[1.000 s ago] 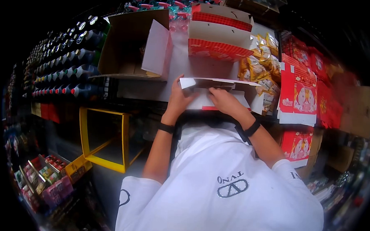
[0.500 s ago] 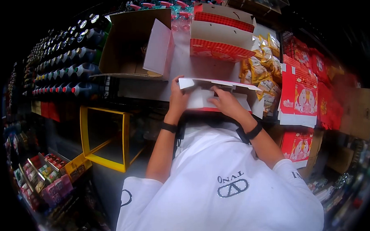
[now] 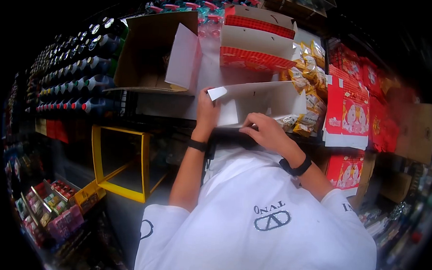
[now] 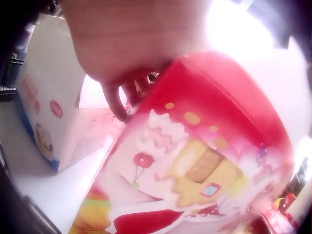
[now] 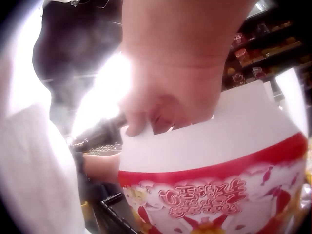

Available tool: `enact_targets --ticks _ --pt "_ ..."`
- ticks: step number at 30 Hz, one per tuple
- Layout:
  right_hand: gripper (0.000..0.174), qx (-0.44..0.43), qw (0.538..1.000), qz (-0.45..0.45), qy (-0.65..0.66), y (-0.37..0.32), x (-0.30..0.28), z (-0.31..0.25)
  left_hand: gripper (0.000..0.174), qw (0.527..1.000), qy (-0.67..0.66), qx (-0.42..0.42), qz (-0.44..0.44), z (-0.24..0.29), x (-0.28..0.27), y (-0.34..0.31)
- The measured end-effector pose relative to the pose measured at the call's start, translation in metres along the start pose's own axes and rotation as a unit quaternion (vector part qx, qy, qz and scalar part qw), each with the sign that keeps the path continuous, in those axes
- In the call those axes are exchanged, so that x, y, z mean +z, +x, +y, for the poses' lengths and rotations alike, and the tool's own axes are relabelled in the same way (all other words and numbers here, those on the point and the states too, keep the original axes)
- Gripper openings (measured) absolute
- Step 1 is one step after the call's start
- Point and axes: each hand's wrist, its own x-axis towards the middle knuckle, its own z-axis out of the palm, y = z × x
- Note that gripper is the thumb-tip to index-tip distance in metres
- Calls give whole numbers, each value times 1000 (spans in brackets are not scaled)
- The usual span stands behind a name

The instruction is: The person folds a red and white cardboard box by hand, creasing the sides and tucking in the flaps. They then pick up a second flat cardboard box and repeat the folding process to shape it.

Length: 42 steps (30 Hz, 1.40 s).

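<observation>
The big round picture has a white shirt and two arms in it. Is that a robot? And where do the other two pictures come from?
No robot here, just a person using two bare hands. The big picture comes from a camera worn on the head, looking down past the white shirt. The other two come from small cameras, one on each wrist, so each sees one hand up close. The left hand holds one end of an open box, and the right hand pinches its near edge. Around it on the white counter are more red boxes, a big cardboard box and yellow packets.
</observation>
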Motion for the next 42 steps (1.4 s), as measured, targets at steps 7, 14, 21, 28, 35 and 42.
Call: enact_targets --ticks 7,14,21,28,35,42 --pt "43 180 975 6 -129 48 27 40 34 997 -73 28 -8 -10 0 -13" --pt "41 163 983 -2 -81 65 37 47 35 990 -45 129 -34 -12 -2 -21" --pt "36 158 986 -14 -54 61 33 42 27 948 -314 2 56 5 -17 -23" --pt "35 146 989 6 -31 55 34 41 22 986 -73 57 -138 31 -45 2" --pt "31 111 993 12 30 49 26 44 44 971 -153 -28 -181 6 -25 11" --pt "32 105 994 1 21 48 28 46 60 947 -138 -120 -265 14 -33 23"
